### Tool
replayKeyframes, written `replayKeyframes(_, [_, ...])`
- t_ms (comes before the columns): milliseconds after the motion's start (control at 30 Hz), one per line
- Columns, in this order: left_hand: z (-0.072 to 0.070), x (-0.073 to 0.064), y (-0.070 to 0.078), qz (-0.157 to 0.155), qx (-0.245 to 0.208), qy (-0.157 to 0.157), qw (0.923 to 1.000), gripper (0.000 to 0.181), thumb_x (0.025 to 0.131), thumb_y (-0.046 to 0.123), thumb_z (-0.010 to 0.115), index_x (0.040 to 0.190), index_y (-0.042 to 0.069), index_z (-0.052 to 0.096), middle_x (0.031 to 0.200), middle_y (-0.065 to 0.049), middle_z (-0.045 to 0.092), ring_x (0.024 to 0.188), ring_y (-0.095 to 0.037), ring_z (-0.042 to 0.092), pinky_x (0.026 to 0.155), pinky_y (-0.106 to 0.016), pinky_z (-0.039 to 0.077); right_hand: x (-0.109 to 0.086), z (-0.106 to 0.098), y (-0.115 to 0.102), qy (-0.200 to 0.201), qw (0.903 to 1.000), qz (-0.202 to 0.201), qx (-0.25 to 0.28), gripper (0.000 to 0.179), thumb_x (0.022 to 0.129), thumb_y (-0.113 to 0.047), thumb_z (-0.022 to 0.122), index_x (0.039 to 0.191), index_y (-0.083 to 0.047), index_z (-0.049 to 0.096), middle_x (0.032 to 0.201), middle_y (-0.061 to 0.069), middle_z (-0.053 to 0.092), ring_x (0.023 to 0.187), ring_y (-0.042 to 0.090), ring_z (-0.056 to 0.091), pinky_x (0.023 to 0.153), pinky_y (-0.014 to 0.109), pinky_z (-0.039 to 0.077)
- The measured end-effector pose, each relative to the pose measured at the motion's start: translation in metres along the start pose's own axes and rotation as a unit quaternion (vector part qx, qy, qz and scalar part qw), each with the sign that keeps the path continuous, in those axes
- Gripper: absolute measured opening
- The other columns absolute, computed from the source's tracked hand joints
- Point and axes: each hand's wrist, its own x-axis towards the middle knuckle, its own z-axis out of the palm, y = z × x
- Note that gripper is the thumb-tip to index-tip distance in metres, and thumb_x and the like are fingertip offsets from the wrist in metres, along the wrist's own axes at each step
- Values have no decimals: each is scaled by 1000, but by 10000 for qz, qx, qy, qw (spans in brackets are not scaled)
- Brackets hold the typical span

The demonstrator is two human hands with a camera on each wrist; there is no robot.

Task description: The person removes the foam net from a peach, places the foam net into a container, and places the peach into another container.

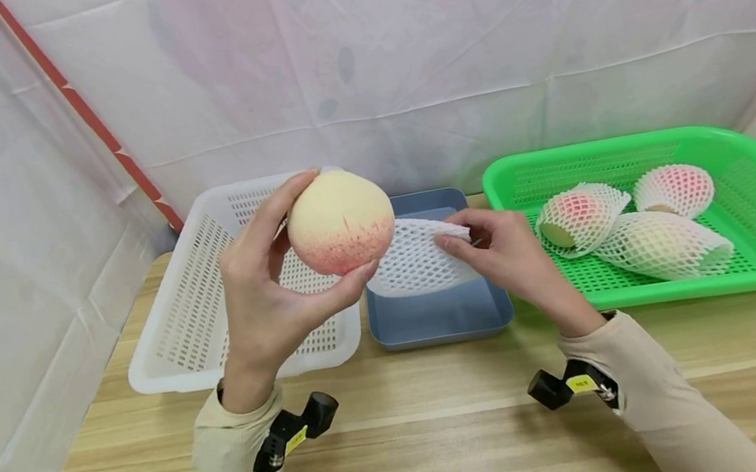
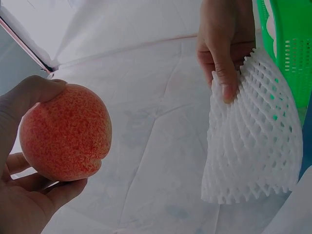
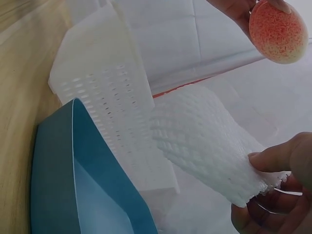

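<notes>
My left hand [image 1: 260,301] grips a peach [image 1: 341,221], pale yellow on top and red below, held up in front of the white basket. Thumb and fingers curl round its sides, and the left wrist view shows the peach's [image 2: 68,131] reddish face. Between thumb and fingers, my right hand [image 1: 507,250] pinches one end of a white foam net sleeve [image 1: 417,259]. The sleeve's other end hangs free and looks flattened in the left wrist view. In the head view it overlaps the blue tray [image 1: 442,328], with the peach just left of it.
A white slotted basket [image 1: 182,336] stands at the left on the wooden table [image 1: 414,440]. To the right, a green basket [image 1: 754,280] holds three peaches in foam nets, one of them this netted peach [image 1: 674,190]. White sheeting hangs behind and at the left.
</notes>
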Motion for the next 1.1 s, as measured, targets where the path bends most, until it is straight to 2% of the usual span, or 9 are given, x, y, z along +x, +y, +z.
replayKeyframes(667, [-1,-1,-1,-15,63,-105,9999,79,57,3,89,127,-8,55,124,-14,63,108,-24,61,89,-36,54,4,9,12,-408,9989,19,-242,15,91,-18,68,96,-5,71,81,7,68,67,16,60,52,24,45])
replayKeyframes(900, [-1,-1,-2,-34,58,-108,9999,79,57,3,89,127,-7,55,124,-14,62,108,-24,60,90,-35,54,5,12,18,-749,9956,116,-546,13,92,-18,66,99,-8,71,84,5,68,68,16,58,53,27,44])
replayKeyframes(1100, [0,0,-2,-17,61,-116,9999,78,57,3,89,127,-7,55,123,-14,63,107,-24,61,89,-35,54,6,14,22,-853,9929,122,-820,13,91,-16,66,100,-7,71,83,5,67,68,17,52,55,29,40])
